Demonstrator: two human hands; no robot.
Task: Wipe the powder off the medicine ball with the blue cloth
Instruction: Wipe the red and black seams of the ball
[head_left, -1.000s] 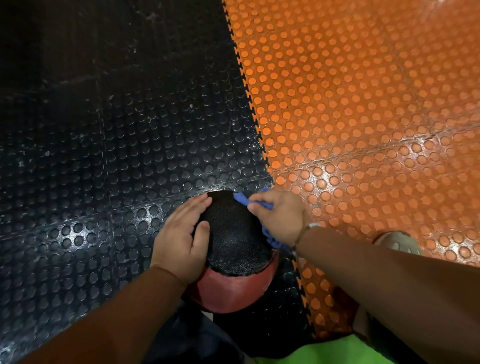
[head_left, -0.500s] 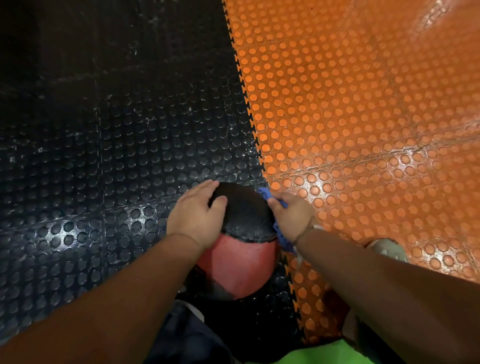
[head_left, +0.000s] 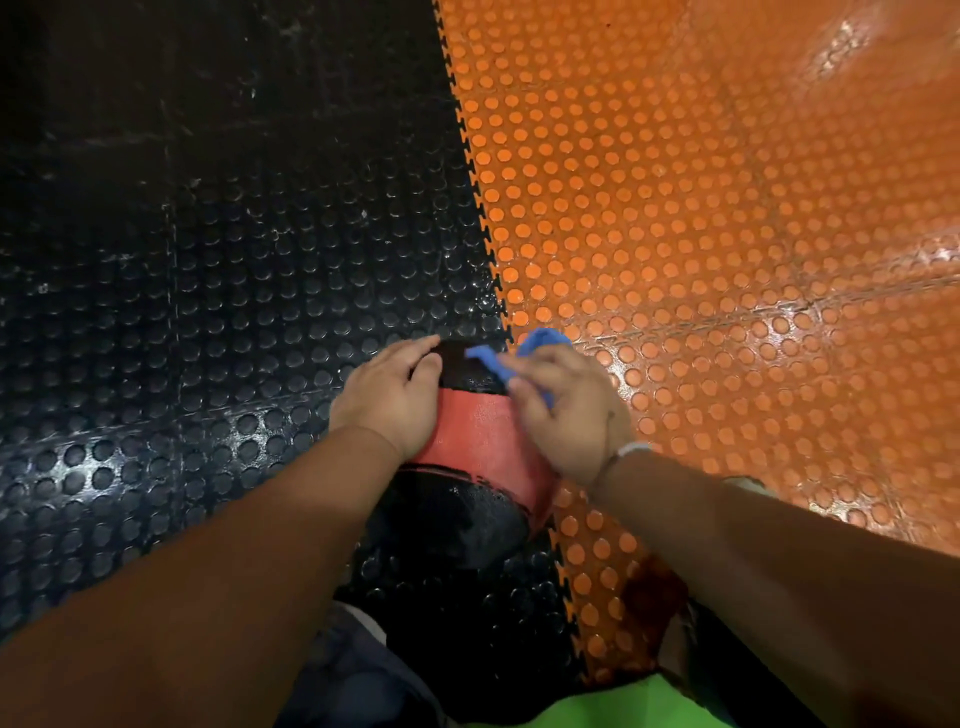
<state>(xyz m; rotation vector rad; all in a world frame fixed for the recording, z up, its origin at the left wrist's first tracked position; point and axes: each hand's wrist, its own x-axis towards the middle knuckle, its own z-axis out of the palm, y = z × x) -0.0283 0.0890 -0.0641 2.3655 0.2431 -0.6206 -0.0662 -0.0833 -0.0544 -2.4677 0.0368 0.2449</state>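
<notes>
- A round, textured rubber medicine ball (head_left: 478, 441), black with a broad red band, is sitting on the floor just in front of the person, with the red band facing up.
- The left hand (head_left: 389, 395) is lying flat on the ball's upper left side. Its fingers are nearly straight and close together, with the tips reaching onto the black far cap, so it is pressing rather than gripping.
- The right hand (head_left: 566, 410) is working at the ball's upper right side, its fingers curling round a small bunched blue cloth (head_left: 540, 340) (one strip is poking out leftward over the ball's black cap, and another fold is rising beyond the knuckles).
- A thin pale wristband (head_left: 631, 449) is sitting on the right wrist, just right of the ball.
- Black studded rubber floor tiles (head_left: 208, 312) are lying under and to the left of the ball.
- Orange studded rubber floor tiles (head_left: 727, 260) are spreading to the right of the ball, and the toothed seam between the two colours is passing the ball's right edge.
- A bright green garment (head_left: 613, 712) is showing nearer than the ball, at the bottom.
</notes>
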